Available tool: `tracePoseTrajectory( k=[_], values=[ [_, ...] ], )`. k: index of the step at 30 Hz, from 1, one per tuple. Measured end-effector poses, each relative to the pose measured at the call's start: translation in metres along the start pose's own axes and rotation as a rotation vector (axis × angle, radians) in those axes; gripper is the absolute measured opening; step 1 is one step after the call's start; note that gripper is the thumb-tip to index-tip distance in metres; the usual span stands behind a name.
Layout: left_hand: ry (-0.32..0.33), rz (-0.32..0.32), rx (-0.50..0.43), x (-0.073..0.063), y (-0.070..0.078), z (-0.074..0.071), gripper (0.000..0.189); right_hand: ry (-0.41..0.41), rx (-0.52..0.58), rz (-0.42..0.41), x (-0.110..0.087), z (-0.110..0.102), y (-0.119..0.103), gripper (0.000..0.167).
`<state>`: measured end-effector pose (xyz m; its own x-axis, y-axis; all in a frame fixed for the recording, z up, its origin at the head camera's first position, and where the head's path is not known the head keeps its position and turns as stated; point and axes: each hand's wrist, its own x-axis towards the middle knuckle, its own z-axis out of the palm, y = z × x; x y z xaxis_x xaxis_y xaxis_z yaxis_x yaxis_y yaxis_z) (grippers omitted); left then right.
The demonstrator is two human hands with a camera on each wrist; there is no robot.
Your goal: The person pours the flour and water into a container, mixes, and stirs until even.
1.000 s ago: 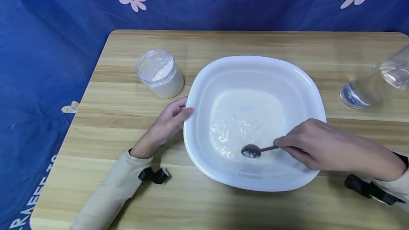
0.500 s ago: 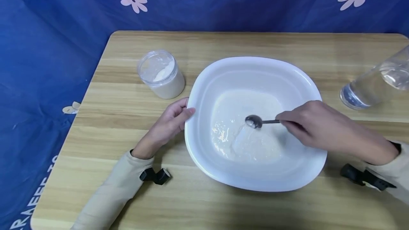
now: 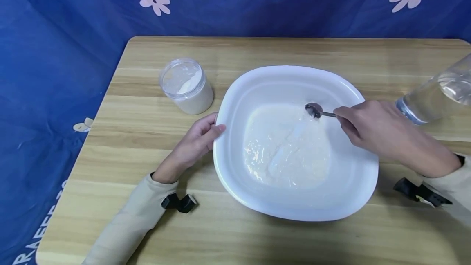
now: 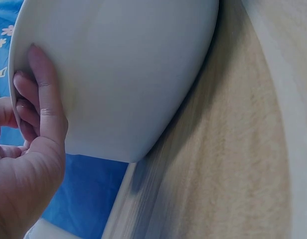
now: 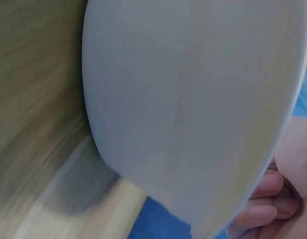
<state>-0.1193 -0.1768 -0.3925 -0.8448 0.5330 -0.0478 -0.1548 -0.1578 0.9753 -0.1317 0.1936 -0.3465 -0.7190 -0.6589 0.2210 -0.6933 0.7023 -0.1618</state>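
A large white basin [image 3: 294,207] stands on the wooden table with a pale, glossy wet mixture [image 3: 287,154] over its bottom. My left hand [image 3: 196,140] grips the basin's left rim; the thumb lies over the edge, and in the left wrist view the fingers [image 4: 46,94] press against the outer wall. My right hand [image 3: 379,130] pinches a metal spoon [image 3: 314,110] by its handle, the bowl of the spoon at the far right part of the mixture. In the right wrist view the curled fingers [image 5: 265,199] show past the rim, and the spoon is hidden behind the wall.
An open clear jar [image 3: 191,93] of white powder stands left of the basin. To the right, a tall clear glass vessel [image 3: 438,89] with liquid stands partly behind my right hand. A blue floral cloth [image 3: 257,3] hangs behind the table [image 3: 140,142].
My right hand has swept the spoon from the near side of the basin to the far right, leaving a streak through the mixture. The left hand keeps its grip on the rim.
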Motion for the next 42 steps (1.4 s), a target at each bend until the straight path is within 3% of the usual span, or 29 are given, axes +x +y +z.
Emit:
tracePoseTrajectory(
  k=[5,9,12,15,21,26,33,42],
  values=[
    [-0.001,-0.002,0.002,0.001,0.001,0.0,0.03,-0.006,0.053,0.008,0.012,0.006,-0.005,0.016],
    [0.0,-0.005,-0.004,0.0,0.001,0.0,0.03,0.006,0.211,-0.054,0.03,0.014,-0.013,0.021],
    [-0.008,0.008,-0.01,0.001,0.0,-0.001,0.029,-0.066,0.373,-0.085,0.041,0.017,-0.018,0.024],
    [-0.023,0.03,-0.02,0.002,-0.003,-0.001,0.026,-0.127,0.46,-0.05,0.05,0.019,-0.021,0.026],
    [-0.035,0.054,-0.028,0.003,-0.006,-0.002,0.023,-0.117,0.474,0.046,0.06,0.023,-0.022,0.023],
    [-0.014,0.037,-0.021,0.001,-0.005,-0.001,0.027,-0.19,0.6,0.045,0.059,0.027,-0.026,0.021],
    [-0.005,0.025,-0.008,-0.001,-0.002,-0.001,0.029,-0.256,0.619,0.127,0.06,0.025,-0.028,0.022],
    [-0.006,0.003,0.002,-0.002,0.003,-0.002,0.034,-0.304,0.654,0.107,0.058,0.021,-0.031,0.021]
  ],
)
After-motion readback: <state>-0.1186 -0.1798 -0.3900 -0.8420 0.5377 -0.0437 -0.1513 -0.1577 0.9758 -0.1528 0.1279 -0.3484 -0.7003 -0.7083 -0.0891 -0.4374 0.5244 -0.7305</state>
